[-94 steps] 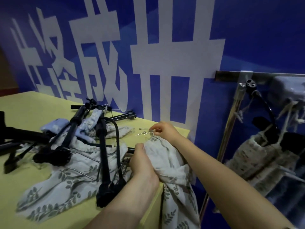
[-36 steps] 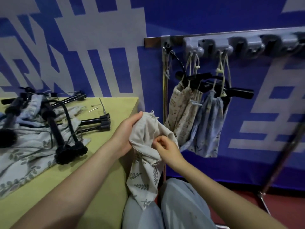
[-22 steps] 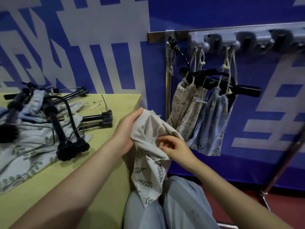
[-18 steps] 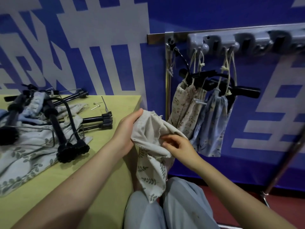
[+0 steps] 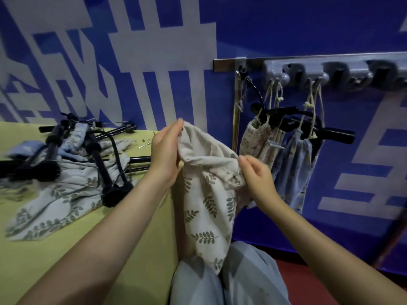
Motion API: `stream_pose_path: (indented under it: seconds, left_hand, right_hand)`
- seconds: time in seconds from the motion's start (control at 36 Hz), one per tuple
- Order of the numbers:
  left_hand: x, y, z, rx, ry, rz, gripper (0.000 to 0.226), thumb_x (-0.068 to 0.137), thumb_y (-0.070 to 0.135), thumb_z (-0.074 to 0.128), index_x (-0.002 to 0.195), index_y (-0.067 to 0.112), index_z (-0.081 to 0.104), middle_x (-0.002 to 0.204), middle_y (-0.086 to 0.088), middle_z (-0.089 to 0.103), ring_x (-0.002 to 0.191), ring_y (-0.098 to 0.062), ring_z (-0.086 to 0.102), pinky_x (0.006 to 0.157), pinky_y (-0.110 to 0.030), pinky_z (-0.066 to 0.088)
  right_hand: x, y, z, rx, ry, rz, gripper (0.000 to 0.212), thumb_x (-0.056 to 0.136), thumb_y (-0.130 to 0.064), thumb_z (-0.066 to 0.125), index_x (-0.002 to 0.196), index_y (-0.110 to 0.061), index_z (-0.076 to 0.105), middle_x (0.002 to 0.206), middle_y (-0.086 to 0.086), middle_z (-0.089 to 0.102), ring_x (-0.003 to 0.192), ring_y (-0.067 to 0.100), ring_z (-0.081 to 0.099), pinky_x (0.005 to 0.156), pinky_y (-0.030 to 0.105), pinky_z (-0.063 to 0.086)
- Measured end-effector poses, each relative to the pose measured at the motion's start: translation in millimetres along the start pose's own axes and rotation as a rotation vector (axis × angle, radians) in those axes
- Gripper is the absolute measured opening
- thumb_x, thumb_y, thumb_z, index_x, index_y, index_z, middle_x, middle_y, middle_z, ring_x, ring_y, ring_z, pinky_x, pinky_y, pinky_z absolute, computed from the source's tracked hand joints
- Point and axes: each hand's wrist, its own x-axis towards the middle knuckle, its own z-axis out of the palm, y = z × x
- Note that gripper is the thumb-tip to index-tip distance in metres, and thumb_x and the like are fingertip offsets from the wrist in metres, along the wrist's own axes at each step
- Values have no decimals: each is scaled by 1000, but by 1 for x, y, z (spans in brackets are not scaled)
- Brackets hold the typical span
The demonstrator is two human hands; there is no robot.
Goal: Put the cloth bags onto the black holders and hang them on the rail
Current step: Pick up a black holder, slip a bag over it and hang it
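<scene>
A cream cloth bag [image 5: 207,194] with green leaf print hangs in the air above my lap. My left hand [image 5: 164,148] grips its top edge at the left, and my right hand [image 5: 256,175] pinches the top edge at the right. On the wall rail [image 5: 308,60] at the right hang two bags on black holders [image 5: 308,128]: a cream one [image 5: 257,139] and a blue one [image 5: 295,166]. More black holders [image 5: 97,155] lie on the yellow table [image 5: 66,249] among other leaf-print bags [image 5: 55,201].
A grey hook strip [image 5: 330,73] runs along the rail. A metal upright [image 5: 236,111] stands at the rail's left end. Small metal pins [image 5: 144,143] lie on the table near the wall. My knees [image 5: 231,280] are below the bag.
Since the earliest frame the bag came off the table to in front of the rail. In the last second my right hand moved rightwards along the top edge, spreading the bag between both hands.
</scene>
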Motion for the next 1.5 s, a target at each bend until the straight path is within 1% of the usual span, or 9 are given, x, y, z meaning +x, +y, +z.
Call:
stream_pose_path:
  seconds: [0.25, 0.39, 0.56, 0.69, 0.94, 1.08, 1.17, 1.31, 1.5]
  left_hand:
    - [14, 111, -13, -164, 120, 238, 48, 92, 45, 55, 119, 6, 62, 106, -10, 70, 93, -20, 69, 86, -37, 57]
    - [19, 185, -34, -45, 231, 437, 29, 97, 42, 48, 84, 19, 60, 76, 5, 61, 72, -9, 59, 75, -30, 51]
    - [14, 256, -78, 207, 359, 677, 34, 98, 27, 48, 66, 17, 52, 62, 3, 51, 53, -6, 46, 54, -21, 38]
    - [5, 290, -120, 429, 473, 720, 33, 97, 21, 50, 64, 15, 46, 61, 1, 46, 49, -4, 43, 52, -19, 37]
    - [20, 233, -196, 828, 533, 513, 29, 99, 30, 43, 77, 12, 49, 70, -6, 43, 66, -15, 41, 61, -31, 32]
    - [18, 197, -221, 832, 546, 391, 33, 102, 28, 40, 94, 1, 58, 84, -9, 55, 76, -16, 49, 61, -22, 35]
    - [12, 189, -233, 812, 547, 378, 31, 101, 28, 43, 91, 3, 58, 82, -8, 55, 72, -14, 49, 62, -25, 36]
    - [5, 187, -251, 819, 545, 408, 32, 99, 30, 48, 85, 4, 61, 81, -14, 62, 74, -18, 54, 66, -30, 40]
    - [3, 198, -268, 887, 665, 483, 28, 98, 31, 48, 84, 15, 66, 79, -2, 67, 76, -17, 60, 65, -31, 43]
  right_hand:
    - [29, -98, 66, 555, -198, 105, 30, 99, -23, 45, 80, -6, 62, 60, 0, 64, 56, 10, 61, 52, 20, 48]
    - [45, -137, 121, 746, -333, 89, 23, 98, -19, 48, 88, -4, 62, 76, 7, 67, 72, 16, 64, 63, 24, 52]
    - [73, -139, 180, 560, -334, 201, 13, 94, -10, 54, 84, -7, 61, 77, 9, 57, 75, 19, 57, 79, 34, 52]
    - [84, -126, 224, 289, -460, 299, 15, 95, -15, 55, 83, -10, 59, 70, 6, 53, 70, 20, 53, 69, 31, 48]
    - [67, -133, 299, -437, -887, 73, 42, 98, -41, 47, 65, -15, 40, 60, 10, 39, 54, 22, 35, 55, 30, 28]
    - [60, -140, 326, -526, -1049, 303, 42, 99, -47, 44, 118, -11, 54, 112, 15, 54, 101, 30, 56, 82, 37, 41]
    - [59, -144, 335, -562, -1088, 424, 59, 101, -40, 43, 146, -7, 28, 151, 15, 30, 136, 33, 34, 102, 38, 34]
    - [59, -136, 346, -600, -1059, 416, 19, 98, -26, 50, 92, -9, 45, 87, 8, 43, 73, 22, 43, 76, 33, 33]
    - [66, -121, 336, -225, -834, 454, 33, 86, -18, 57, 67, -16, 31, 57, 3, 28, 46, 17, 28, 51, 27, 26]
